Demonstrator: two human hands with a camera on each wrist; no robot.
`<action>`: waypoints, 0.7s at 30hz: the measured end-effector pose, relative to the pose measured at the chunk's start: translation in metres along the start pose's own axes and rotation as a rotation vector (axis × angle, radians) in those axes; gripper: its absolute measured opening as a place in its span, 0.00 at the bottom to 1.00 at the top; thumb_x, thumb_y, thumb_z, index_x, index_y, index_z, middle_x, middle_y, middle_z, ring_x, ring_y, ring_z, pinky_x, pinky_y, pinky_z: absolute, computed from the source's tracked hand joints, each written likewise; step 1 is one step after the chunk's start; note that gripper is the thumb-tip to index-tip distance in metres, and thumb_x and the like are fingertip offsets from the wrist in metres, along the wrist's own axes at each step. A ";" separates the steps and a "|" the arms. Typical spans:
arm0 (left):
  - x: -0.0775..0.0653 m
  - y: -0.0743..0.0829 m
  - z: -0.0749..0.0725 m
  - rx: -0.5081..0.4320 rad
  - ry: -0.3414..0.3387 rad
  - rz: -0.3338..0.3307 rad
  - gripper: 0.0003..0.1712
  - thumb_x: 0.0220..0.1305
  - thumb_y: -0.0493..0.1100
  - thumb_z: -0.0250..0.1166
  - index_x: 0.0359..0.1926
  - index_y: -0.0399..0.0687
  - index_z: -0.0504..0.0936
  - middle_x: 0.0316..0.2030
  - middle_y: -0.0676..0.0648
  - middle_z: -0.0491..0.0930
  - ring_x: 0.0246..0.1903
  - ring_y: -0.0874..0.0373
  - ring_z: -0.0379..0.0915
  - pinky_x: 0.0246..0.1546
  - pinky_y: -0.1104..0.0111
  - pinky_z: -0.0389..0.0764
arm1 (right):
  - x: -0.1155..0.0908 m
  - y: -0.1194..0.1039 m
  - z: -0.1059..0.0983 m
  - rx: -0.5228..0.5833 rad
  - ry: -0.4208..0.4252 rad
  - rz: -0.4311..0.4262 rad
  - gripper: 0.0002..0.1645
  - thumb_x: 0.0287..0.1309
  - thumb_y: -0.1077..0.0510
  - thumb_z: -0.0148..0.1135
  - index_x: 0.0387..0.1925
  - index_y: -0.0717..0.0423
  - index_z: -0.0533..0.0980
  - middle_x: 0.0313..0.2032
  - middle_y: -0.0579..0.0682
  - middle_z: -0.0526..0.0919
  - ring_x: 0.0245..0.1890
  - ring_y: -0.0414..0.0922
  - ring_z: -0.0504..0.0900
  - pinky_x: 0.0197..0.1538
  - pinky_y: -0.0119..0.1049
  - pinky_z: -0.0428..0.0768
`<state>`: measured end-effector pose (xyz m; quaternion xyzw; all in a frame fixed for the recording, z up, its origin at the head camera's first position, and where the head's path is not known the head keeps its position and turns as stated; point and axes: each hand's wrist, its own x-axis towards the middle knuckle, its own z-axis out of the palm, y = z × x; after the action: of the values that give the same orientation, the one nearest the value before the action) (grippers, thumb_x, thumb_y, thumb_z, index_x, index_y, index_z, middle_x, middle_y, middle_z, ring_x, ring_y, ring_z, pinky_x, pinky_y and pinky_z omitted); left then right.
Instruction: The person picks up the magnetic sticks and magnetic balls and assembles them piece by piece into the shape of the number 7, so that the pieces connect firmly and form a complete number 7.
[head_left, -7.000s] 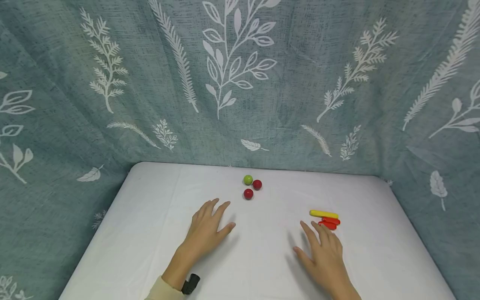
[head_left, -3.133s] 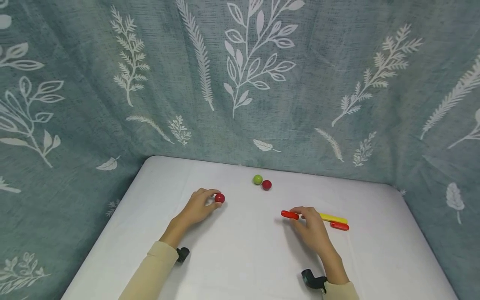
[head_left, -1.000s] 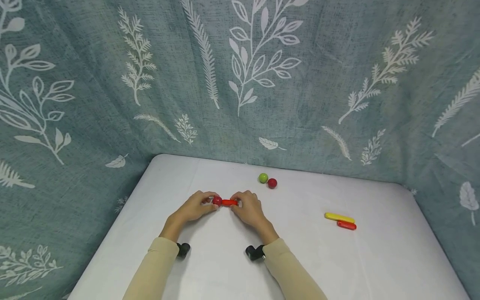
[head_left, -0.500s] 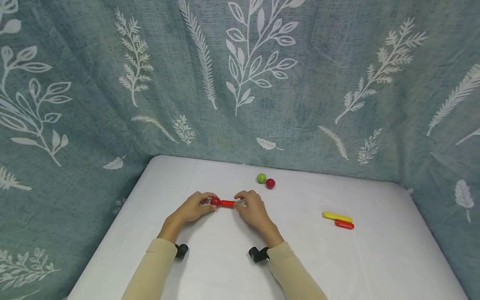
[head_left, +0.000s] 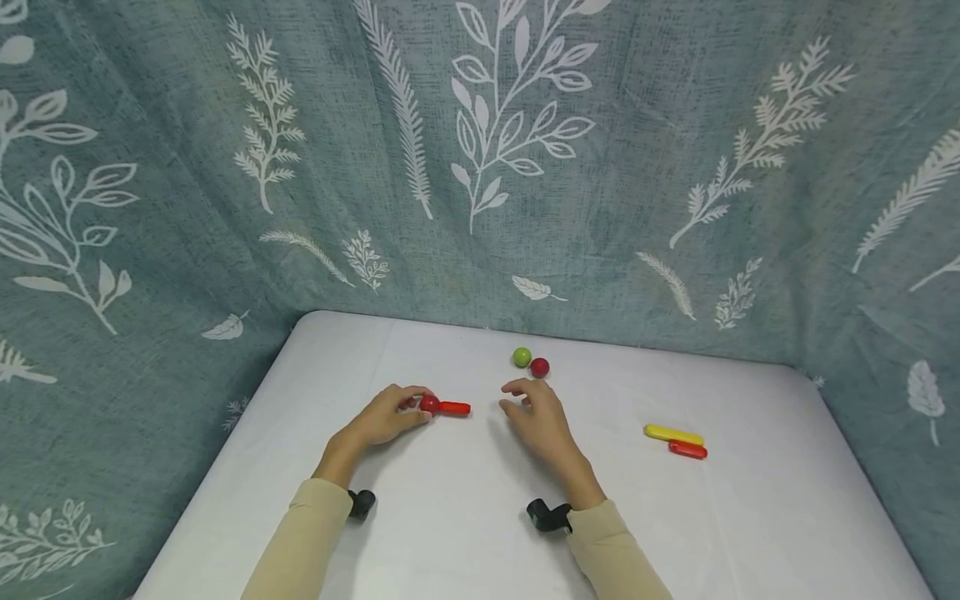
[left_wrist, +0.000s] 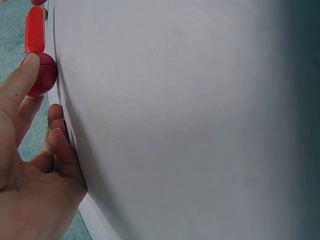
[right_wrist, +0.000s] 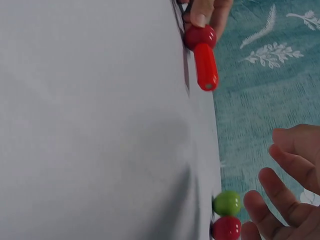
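My left hand (head_left: 382, 414) pinches a red ball (head_left: 430, 404); a red stick (head_left: 454, 409) juts from it, right of that grip. Joining looks complete. My right hand (head_left: 538, 410), fingers apart, holds nothing; next move perhaps calls for the second red ball (head_left: 540, 367) beyond it.

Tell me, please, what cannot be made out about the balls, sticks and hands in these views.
Left wrist: held ball, partly covered by the left hand.
Left wrist: green ball, mostly hidden behind that ball's red stick.
Left wrist: other red ball, cut off by the top edge.
Right wrist: right hand, cut off by the right edge.
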<state>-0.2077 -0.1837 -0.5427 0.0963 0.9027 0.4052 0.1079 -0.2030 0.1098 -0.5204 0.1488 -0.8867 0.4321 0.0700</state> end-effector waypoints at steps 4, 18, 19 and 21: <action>0.000 -0.001 0.001 0.003 0.000 -0.007 0.23 0.65 0.53 0.70 0.60 0.60 0.81 0.44 0.46 0.73 0.46 0.51 0.68 0.50 0.50 0.72 | 0.001 0.006 -0.014 -0.004 0.034 0.030 0.12 0.61 0.61 0.69 0.46 0.56 0.82 0.43 0.54 0.81 0.41 0.52 0.78 0.46 0.46 0.76; 0.001 -0.001 0.000 -0.005 -0.001 -0.003 0.22 0.65 0.52 0.69 0.59 0.60 0.82 0.43 0.46 0.72 0.44 0.52 0.67 0.48 0.52 0.71 | 0.025 0.040 -0.039 0.028 0.157 0.138 0.13 0.64 0.59 0.66 0.48 0.60 0.82 0.44 0.59 0.81 0.41 0.55 0.78 0.47 0.48 0.74; 0.001 -0.001 0.001 -0.006 -0.002 -0.001 0.21 0.65 0.52 0.69 0.59 0.60 0.82 0.43 0.46 0.72 0.43 0.52 0.66 0.48 0.52 0.71 | 0.028 0.043 -0.039 0.029 0.157 0.143 0.13 0.64 0.59 0.66 0.48 0.60 0.81 0.44 0.59 0.81 0.41 0.55 0.78 0.47 0.48 0.74; 0.000 -0.001 0.001 -0.010 -0.003 0.000 0.21 0.65 0.52 0.69 0.58 0.61 0.82 0.42 0.46 0.72 0.43 0.52 0.66 0.48 0.53 0.70 | 0.031 0.049 -0.038 0.035 0.150 0.151 0.14 0.64 0.59 0.66 0.49 0.61 0.81 0.45 0.61 0.81 0.42 0.56 0.78 0.48 0.49 0.74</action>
<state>-0.2080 -0.1834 -0.5438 0.0965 0.9006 0.4094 0.1097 -0.2487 0.1620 -0.5252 0.0499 -0.8800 0.4615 0.1007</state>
